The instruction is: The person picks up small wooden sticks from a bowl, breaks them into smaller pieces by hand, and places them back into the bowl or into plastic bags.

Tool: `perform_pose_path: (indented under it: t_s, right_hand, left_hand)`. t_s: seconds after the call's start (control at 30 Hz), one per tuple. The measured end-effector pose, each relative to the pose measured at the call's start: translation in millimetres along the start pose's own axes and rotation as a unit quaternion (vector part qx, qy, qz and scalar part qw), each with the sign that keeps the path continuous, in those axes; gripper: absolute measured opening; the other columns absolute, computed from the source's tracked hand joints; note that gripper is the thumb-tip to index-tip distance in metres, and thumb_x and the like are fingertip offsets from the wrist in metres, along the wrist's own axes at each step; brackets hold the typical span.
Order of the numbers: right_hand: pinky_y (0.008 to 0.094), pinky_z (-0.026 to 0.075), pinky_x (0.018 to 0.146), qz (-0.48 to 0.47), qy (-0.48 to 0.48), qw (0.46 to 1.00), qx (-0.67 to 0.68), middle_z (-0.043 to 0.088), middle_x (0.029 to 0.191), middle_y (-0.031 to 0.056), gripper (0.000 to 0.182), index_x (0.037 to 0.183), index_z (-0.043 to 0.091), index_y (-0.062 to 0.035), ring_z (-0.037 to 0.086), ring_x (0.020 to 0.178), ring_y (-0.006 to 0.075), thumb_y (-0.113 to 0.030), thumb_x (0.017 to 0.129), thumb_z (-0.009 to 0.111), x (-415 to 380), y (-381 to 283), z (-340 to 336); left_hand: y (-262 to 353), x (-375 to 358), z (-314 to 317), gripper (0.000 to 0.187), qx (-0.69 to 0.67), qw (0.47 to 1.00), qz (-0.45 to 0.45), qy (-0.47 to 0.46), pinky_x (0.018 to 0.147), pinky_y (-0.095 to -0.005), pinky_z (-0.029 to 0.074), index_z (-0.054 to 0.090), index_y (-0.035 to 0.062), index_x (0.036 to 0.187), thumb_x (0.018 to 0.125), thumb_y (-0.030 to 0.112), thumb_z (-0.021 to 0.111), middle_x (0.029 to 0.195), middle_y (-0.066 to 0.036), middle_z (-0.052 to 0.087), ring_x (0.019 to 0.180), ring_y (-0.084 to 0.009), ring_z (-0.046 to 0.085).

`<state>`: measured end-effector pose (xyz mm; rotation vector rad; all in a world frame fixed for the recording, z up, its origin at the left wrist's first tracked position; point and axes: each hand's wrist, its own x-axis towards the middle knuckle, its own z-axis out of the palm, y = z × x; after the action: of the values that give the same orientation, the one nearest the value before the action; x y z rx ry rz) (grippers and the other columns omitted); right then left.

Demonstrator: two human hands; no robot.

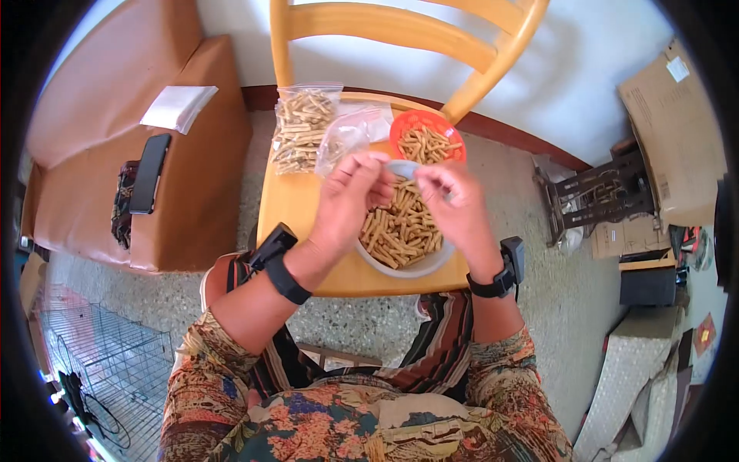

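Observation:
My left hand [356, 196] and my right hand [456, 204] are raised over a grey-white bowl [419, 269] of short brown stick-shaped pieces [400, 231]. Fingertips and thumb are pinched together on each hand, a small gap apart, and I cannot make out what is between them. Just beyond my left hand lies a clear plastic bag [344, 140], crumpled and loose. A filled zip bag [302, 131] of similar sticks rests to its left. Past my right hand, a red plastic basket [399, 125] holds more sticks.
Everything stands on the seat of a wooden chair [296, 231] facing me. On the left, a brown sofa [192, 223] bears a phone [150, 174] and white paper sheets [178, 108]. A wire cage [115, 354] is at lower left. Cardboard [677, 131] leans at the right.

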<state>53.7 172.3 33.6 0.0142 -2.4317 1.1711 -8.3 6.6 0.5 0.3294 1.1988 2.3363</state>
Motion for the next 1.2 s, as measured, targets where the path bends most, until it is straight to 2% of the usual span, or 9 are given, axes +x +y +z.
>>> perform_pose_path:
  t_s: [0.07, 0.13, 0.4, 0.5, 0.57, 0.67, 0.97, 1.03, 1.2]
  right_hand:
    - [0.0365, 0.047, 0.069, -0.041, -0.029, 0.998, -0.022, 0.06, 0.079, 0.0112, 0.006, 0.085, 0.066, -0.0024, 0.06, 0.076, 0.0266, -0.006, 0.08, 0.068, -15.9, 12.2, -0.2]
    - [0.0396, 0.047, 0.074, -0.039, -0.194, 0.979, -0.054, 0.061, 0.078, 0.0119, 0.007, 0.083, 0.067, -0.003, 0.059, 0.082, 0.0299, -0.008, 0.078, 0.068, -26.0, 9.7, -3.8]
    - [0.0376, 0.048, 0.072, -0.08, -0.258, 0.94, -0.21, 0.059, 0.077, 0.0108, 0.015, 0.077, 0.067, -0.0061, 0.056, 0.077, 0.0294, -0.017, 0.07, 0.074, -32.7, 1.8, 0.3]
    - [0.0342, 0.05, 0.07, -0.027, -0.181, 0.975, -0.125, 0.063, 0.076, 0.0082, 0.012, 0.077, 0.067, -0.004, 0.061, 0.077, 0.0229, -0.014, 0.072, 0.072, -30.3, 5.1, -3.0]
    - [0.0261, 0.05, 0.067, 0.216, -0.192, 0.952, 0.097, 0.065, 0.08, 0.0031, 0.012, 0.085, 0.067, -0.0016, 0.062, 0.075, 0.0113, -0.013, 0.082, 0.07, -26.5, 3.7, -13.6]
    - [0.0209, 0.049, 0.069, 0.2, -0.124, 0.929, 0.285, 0.064, 0.086, 0.0007, 0.015, 0.095, 0.065, 0.0017, 0.06, 0.078, 0.0052, -0.012, 0.09, 0.064, -27.4, 24.1, -14.2]
    - [0.0233, 0.049, 0.076, 0.167, -0.122, 0.911, 0.357, 0.063, 0.096, 0.0027, 0.02, 0.105, 0.061, 0.0033, 0.059, 0.087, 0.0075, -0.008, 0.089, 0.066, -20.2, 12.5, -10.4]
    - [0.0244, 0.049, 0.079, 0.149, -0.105, 0.9, 0.396, 0.062, 0.1, 0.0038, 0.022, 0.108, 0.06, 0.0034, 0.058, 0.091, 0.0082, -0.005, 0.089, 0.065, -20.9, 11.4, -8.5]
    - [0.0279, 0.048, 0.087, 0.067, -0.077, 0.919, 0.38, 0.059, 0.11, 0.0068, 0.024, 0.112, 0.058, 0.0037, 0.056, 0.1, 0.0118, -0.001, 0.089, 0.063, -23.9, 12.1, -3.9]
  left_hand:
    - [4.1, 3.9, -6.9, 0.019, -0.033, 0.999, -0.005, 0.016, 0.072, -0.0264, 0.048, 0.059, 0.0064, 0.107, 0.1, 0.02, 0.048, 0.089, -0.003, 0.061, 0.077, -0.0118, 0.058]
    - [4.1, 4.0, -7.2, 0.019, -0.028, 1.0, -0.004, 0.013, 0.074, -0.0273, 0.048, 0.059, 0.0068, 0.108, 0.1, 0.018, 0.046, 0.089, -0.003, 0.06, 0.078, -0.0118, 0.057]
    - [-5.8, -1.0, -4.4, 0.019, 0.006, 1.0, -0.015, -0.023, 0.074, -0.0274, 0.048, 0.059, 0.0058, 0.108, 0.1, 0.017, 0.046, 0.091, -0.004, 0.061, 0.08, -0.0117, 0.057]
    - [-7.2, -0.3, -4.0, 0.019, 0.019, 1.0, 0.005, -0.02, 0.077, -0.027, 0.048, 0.059, 0.0054, 0.108, 0.1, 0.018, 0.047, 0.093, -0.004, 0.061, 0.084, -0.0116, 0.058]
    - [-8.6, 1.0, -2.7, 0.019, 0.025, 1.0, 0.018, -0.007, 0.078, -0.0266, 0.047, 0.059, 0.0056, 0.108, 0.1, 0.018, 0.047, 0.094, -0.003, 0.061, 0.086, -0.0114, 0.058]
    - [-13.0, 3.0, -5.3, 0.02, 0.04, 0.999, 0.015, -0.005, 0.08, -0.026, 0.047, 0.059, 0.0061, 0.109, 0.1, 0.019, 0.047, 0.096, -0.002, 0.062, 0.089, -0.0104, 0.058]
    - [-22.2, 3.6, -2.6, 0.015, 0.088, 0.993, 0.009, -0.077, 0.079, -0.0264, 0.05, 0.061, 0.0082, 0.107, 0.097, 0.017, 0.056, 0.092, 0.0, 0.064, 0.084, -0.0095, 0.06]
    - [-22.3, 4.4, -2.8, 0.014, -0.067, 0.994, -0.052, -0.067, 0.079, -0.0276, 0.05, 0.06, 0.0087, 0.107, 0.097, 0.016, 0.055, 0.093, -0.002, 0.065, 0.085, -0.0108, 0.061]
    - [-18.3, 1.4, -0.8, 0.013, -0.125, 0.985, -0.085, -0.088, 0.079, -0.0285, 0.051, 0.06, 0.009, 0.108, 0.097, 0.014, 0.054, 0.094, -0.003, 0.065, 0.086, -0.0118, 0.062]
